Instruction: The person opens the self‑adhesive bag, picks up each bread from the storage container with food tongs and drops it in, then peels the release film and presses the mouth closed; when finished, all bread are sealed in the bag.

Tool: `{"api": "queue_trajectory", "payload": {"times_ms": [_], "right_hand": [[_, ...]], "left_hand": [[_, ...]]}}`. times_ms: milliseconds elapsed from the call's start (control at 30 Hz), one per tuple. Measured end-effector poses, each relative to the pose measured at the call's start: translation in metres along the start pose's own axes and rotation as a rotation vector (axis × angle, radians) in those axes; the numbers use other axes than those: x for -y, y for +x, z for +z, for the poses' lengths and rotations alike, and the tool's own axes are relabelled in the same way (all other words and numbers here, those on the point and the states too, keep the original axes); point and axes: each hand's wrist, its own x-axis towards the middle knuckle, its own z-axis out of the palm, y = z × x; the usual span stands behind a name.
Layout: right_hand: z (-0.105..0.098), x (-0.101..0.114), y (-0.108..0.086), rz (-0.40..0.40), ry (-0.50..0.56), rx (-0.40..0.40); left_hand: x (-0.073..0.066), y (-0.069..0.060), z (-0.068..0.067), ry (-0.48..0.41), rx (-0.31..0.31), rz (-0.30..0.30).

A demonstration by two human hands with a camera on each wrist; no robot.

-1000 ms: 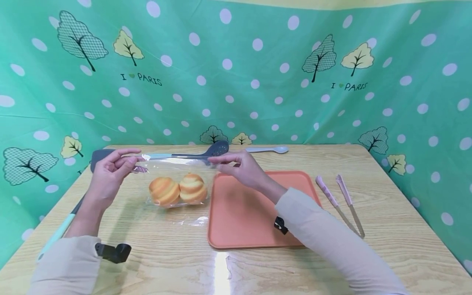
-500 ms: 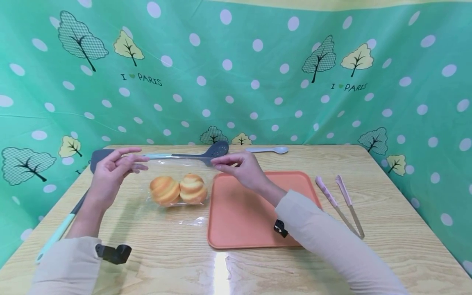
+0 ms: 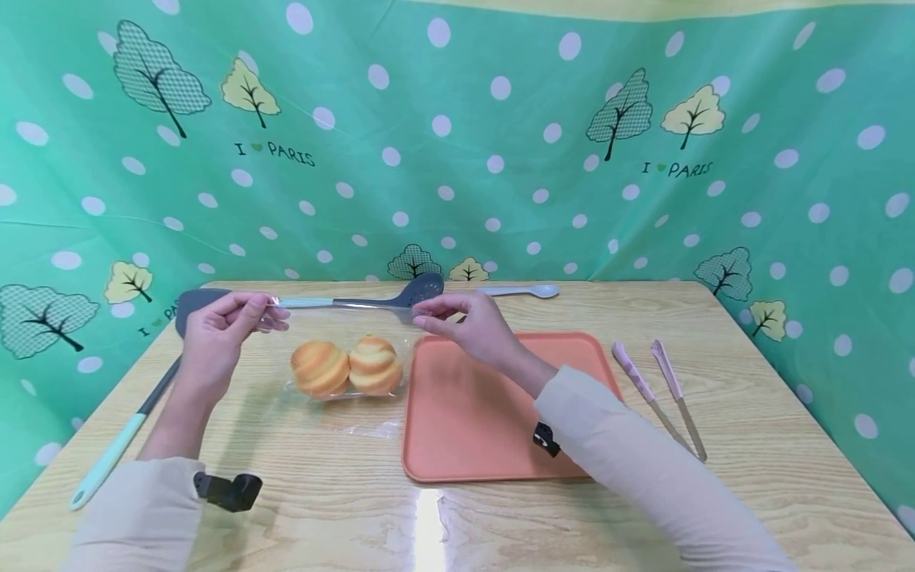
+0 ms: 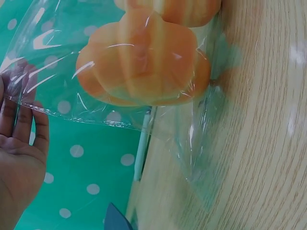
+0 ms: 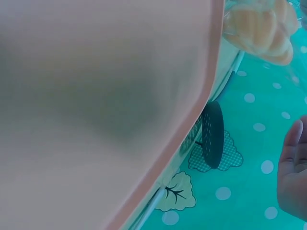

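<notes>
Two golden bread rolls, the left one (image 3: 320,369) and the right one (image 3: 375,365), lie side by side in a clear plastic bag (image 3: 343,327). My left hand (image 3: 214,338) pinches the bag's upper left edge between thumb and fingers. At its upper right corner, my right hand (image 3: 472,327) pinches the film with thumb and forefinger. The bag's top edge is stretched taut between both hands. In the left wrist view, the film of the bag (image 4: 53,96) reaches the fingers of the left hand (image 4: 21,163). The right wrist view shows only part of the right hand (image 5: 292,179).
An orange-pink tray (image 3: 493,429) lies below the right forearm. Tongs with lilac ends (image 3: 672,401) sit to its right. A dark slotted spoon (image 3: 422,290) and a pale spoon (image 3: 543,291) lie at the back. A mint-handled spatula (image 3: 110,461) runs along the left side.
Half a second ago my left fingers were spread at the bag's edge; now they pinch it again. My right hand has kept its grip and hardly moved.
</notes>
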Motion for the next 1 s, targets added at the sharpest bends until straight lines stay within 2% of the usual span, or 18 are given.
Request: {"api": "queue_trajectory", "payload": {"times_ms": [200,467,700,800,1000], "right_hand": [[0.002,-0.001,0.001,-0.028,-0.088,0.0],[0.004,-0.001,-0.001,-0.048,-0.095,-0.013],[-0.003,0.003,-0.003,-0.031,-0.103,0.068],[-0.005,0.006,-0.002,-0.056,-0.135,0.11],[-0.005,0.02,0.004,-0.138,-0.226,0.126]], "left_hand": [[0.0,0.0,0.001,0.003,-0.024,0.006],[0.0,-0.002,0.001,0.042,-0.068,-0.003],[-0.001,-0.001,0.004,0.03,-0.075,0.003],[-0.003,0.0,0.007,0.04,-0.079,0.008],[-0.009,0.002,0.017,0.092,-0.076,0.034]]}}
